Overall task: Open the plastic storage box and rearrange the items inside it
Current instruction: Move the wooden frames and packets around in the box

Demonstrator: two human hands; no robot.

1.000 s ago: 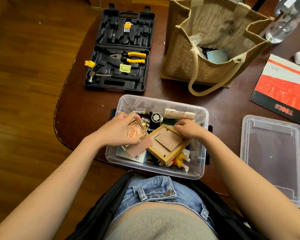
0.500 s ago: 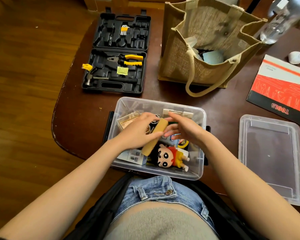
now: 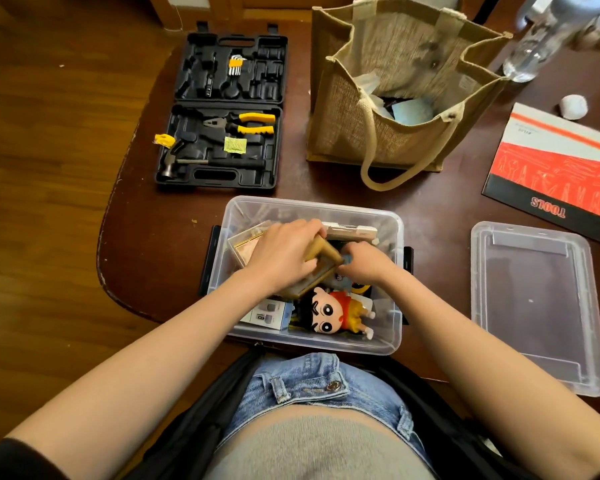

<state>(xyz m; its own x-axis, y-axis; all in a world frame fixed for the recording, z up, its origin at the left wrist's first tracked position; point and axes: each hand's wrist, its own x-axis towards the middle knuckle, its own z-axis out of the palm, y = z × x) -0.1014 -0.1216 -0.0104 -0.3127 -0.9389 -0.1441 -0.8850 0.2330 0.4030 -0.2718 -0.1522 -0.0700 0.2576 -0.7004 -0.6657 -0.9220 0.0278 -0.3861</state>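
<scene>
Reading "TOOLS" upside down, booklet [image 3: 555, 174] lies beyond lid [image 3: 537, 306].

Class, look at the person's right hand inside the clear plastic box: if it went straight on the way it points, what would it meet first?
The right hand points left, toward the tilted wooden frame gripped by the left hand. It would probably meet that frame first; its fingers already look to be touching it, though depth is unclear.

Both forearms bare, no watch or rings visible on left hand [image 3: 284, 252] or right hand [image 3: 364, 263]. Dark sleeve edge [image 3: 18, 459] shows at the left upper arm. Light-blue denim shorts [image 3: 312, 386], metal button at the waistband, belt loop, frayed seams. Grey knit top [image 3: 312, 448] over the midriff. Black fabric either side of the hips.
</scene>
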